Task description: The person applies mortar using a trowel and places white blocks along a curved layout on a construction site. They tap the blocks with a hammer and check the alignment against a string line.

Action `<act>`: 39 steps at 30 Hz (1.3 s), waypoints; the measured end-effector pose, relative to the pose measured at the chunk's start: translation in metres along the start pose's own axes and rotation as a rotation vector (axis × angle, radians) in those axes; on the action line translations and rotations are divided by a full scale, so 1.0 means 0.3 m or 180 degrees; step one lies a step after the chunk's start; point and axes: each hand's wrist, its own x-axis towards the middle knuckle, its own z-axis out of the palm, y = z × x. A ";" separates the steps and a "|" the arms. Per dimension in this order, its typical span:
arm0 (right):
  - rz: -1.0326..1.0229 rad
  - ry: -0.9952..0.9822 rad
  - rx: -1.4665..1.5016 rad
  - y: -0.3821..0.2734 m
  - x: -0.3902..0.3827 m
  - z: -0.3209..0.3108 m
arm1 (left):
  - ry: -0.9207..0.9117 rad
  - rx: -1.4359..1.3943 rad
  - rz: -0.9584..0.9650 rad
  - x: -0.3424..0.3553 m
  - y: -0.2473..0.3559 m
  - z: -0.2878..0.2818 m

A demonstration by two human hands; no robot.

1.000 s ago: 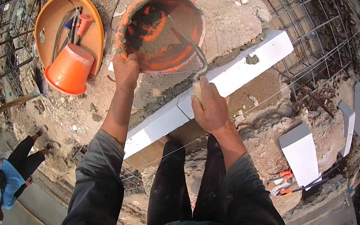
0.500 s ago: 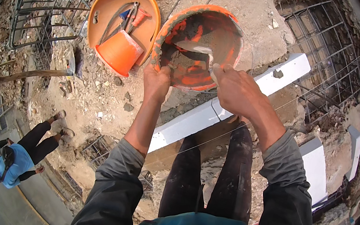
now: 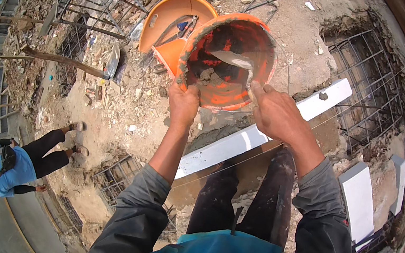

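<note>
My left hand (image 3: 183, 101) grips the near-left rim of an orange bucket (image 3: 265, 40), smeared inside with grey mortar (image 3: 208, 74). My right hand (image 3: 274, 113) is closed on the wooden handle of a trowel (image 3: 229, 60), whose blade lies inside the bucket over the mortar. Behind and left of the bucket is an orange basin (image 3: 153, 35) holding tools and a smaller orange bucket (image 3: 169, 55). Below my hands runs a long row of white blocks (image 3: 213, 155) bedded along a grey mortar strip.
Rebar cages (image 3: 361, 89) sit in trenches at the right and upper left (image 3: 89, 0). Loose white blocks (image 3: 355, 200) stand at the right, a taut string crosses the blocks, and rubble covers the ground. A person in a blue shirt (image 3: 15, 170) is at the lower left.
The view has shifted, so the bucket and hands appear further right. Since a second ago the trowel has turned, its blade now lying sideways in the bucket.
</note>
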 end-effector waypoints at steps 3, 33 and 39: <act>-0.0048 0.0102 -0.0224 -0.049 -0.017 0.057 | 0.0026 0.0075 0.0415 -0.059 0.026 -0.026; 0.0582 -0.0807 0.6602 0.398 -0.262 0.435 | -0.0884 0.0558 0.0233 -0.178 -0.028 0.235; 0.0768 -0.0340 0.7123 0.402 -0.393 0.452 | -0.0245 -0.0417 -0.0862 -0.115 -0.247 0.364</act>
